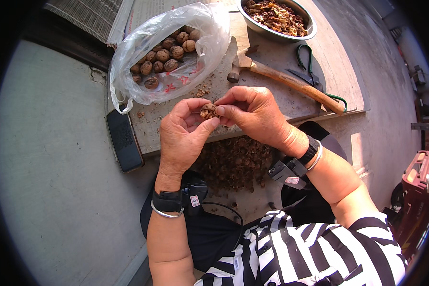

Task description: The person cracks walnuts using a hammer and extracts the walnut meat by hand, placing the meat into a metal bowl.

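Between the fingertips of both hands is a cracked walnut (208, 111), its kernel showing through broken shell. My left hand (186, 132) pinches it from the left with thumb and fingers. From the right, my right hand (254, 114) grips it between thumb and forefinger. Both hands are just above the front edge of a stone slab (150, 136), where small shell crumbs lie. Beyond them, a clear plastic bag (214, 46) lies open with several whole walnuts (162, 55) inside. A metal bowl (311, 32) at the back holds many walnut kernels (275, 18).
A hammer (286, 78) with a wooden handle lies across green-handled scissors (309, 68) on the right. At the slab's left edge rests a smartphone (125, 143). A heap of walnut shells (236, 161) covers the floor beneath. A dark red vehicle (416, 200) stands at far right.
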Available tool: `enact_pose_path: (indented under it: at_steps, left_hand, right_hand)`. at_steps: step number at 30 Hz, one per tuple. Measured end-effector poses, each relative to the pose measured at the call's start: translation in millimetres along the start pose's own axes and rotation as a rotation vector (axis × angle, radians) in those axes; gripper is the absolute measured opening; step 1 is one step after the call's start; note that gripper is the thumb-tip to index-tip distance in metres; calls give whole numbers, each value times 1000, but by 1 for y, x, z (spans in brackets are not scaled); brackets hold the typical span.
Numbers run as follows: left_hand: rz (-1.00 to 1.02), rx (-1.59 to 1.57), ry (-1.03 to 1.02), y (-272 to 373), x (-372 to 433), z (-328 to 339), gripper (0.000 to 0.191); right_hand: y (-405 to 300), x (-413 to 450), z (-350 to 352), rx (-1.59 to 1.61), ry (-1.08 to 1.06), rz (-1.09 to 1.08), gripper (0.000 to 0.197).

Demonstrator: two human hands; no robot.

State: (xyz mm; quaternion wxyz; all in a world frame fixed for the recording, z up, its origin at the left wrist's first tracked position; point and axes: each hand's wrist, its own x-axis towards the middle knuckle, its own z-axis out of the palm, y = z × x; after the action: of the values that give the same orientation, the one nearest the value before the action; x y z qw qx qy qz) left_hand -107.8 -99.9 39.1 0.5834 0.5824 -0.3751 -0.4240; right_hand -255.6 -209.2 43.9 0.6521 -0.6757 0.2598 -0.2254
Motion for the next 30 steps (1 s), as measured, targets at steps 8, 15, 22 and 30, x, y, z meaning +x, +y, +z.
enact_pose_path:
  at_steps: [8, 15, 22, 30]
  left_hand:
    - [1, 171, 27, 1, -2, 1, 30]
    - [-52, 206, -10, 2, -3, 2, 33]
    - [-145, -104, -34, 8, 0, -1, 37]
    - [-58, -29, -8, 2, 1, -3, 35]
  right_hand:
    - [-1, 2, -2, -259, -31, -101, 17]
    - [6, 4, -4, -528, 10, -278, 12]
    - [7, 1, 0, -264, 47, -122, 19]
    - [-1, 7, -44, -888, 254, -327, 17]
